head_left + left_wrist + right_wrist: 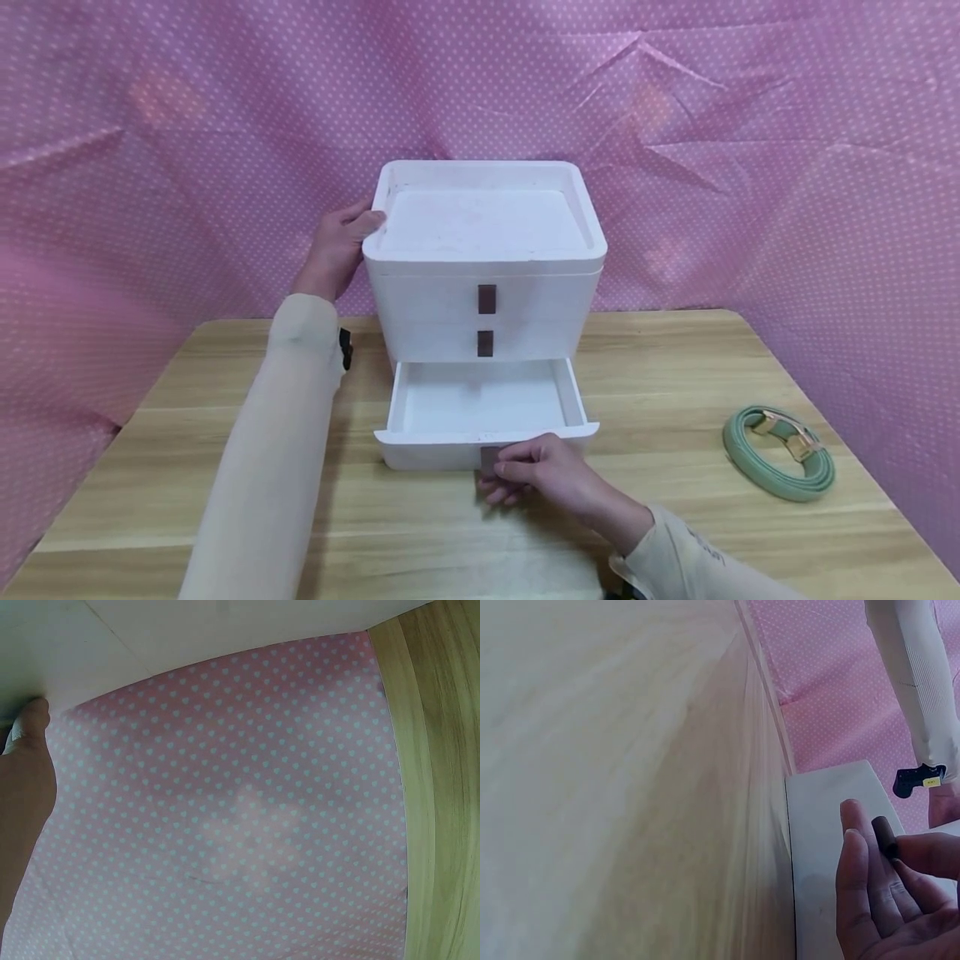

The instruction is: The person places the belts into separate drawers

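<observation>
A white three-drawer storage box [435, 308] stands at the back of the wooden table, with a brown tab on each drawer front. Its bottom drawer [480, 404] is pulled out toward me, and no contents show inside. My right hand [551, 479] pinches that drawer's brown tab [884, 837] between thumb and index finger, the other fingers extended below. At the upper left of the box, my left hand [341, 246] holds the top edge, thumb over the rim and fingers against the side. In the left wrist view only part of the left hand [26, 787] shows, touching the white side.
A coiled green belt [780, 454] with a gold-coloured buckle lies on the table [660, 375] at the right. Pink dotted cloth [225, 167] hangs behind and along the sides. A dark wrist device [919, 780] sits on the left sleeve.
</observation>
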The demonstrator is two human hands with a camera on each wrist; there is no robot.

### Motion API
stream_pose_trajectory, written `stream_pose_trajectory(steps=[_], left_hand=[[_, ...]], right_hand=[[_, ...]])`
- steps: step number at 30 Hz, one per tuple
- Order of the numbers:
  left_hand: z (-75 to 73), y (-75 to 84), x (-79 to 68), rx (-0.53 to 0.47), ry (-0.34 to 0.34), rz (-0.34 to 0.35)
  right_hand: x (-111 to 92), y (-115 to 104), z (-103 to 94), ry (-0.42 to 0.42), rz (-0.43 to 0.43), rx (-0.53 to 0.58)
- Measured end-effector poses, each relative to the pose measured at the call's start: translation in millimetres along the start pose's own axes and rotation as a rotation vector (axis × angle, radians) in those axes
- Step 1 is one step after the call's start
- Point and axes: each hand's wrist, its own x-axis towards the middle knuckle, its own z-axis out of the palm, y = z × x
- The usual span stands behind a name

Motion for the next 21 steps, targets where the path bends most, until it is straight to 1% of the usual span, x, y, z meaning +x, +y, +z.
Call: stream_pose_trajectory(steps=[7, 13, 21], left_hand=[[-2.4, -0.8, 0.4, -0.004, -0.003, 0.015], [-1.1, -0.4, -0.2, -0.011, 0.004, 0.008], [-0.5, -1.2, -0.5, -0.009, -0.005, 0.01]], right_hand=[[-0.9, 0.2, 3.6, -0.008, -0.009, 0.015], [-2.5, 0.8, 5.1, -0.007, -0.005, 0.019], [-5.3, 2.9, 5.7, -0.009, -0.01, 0.022]])
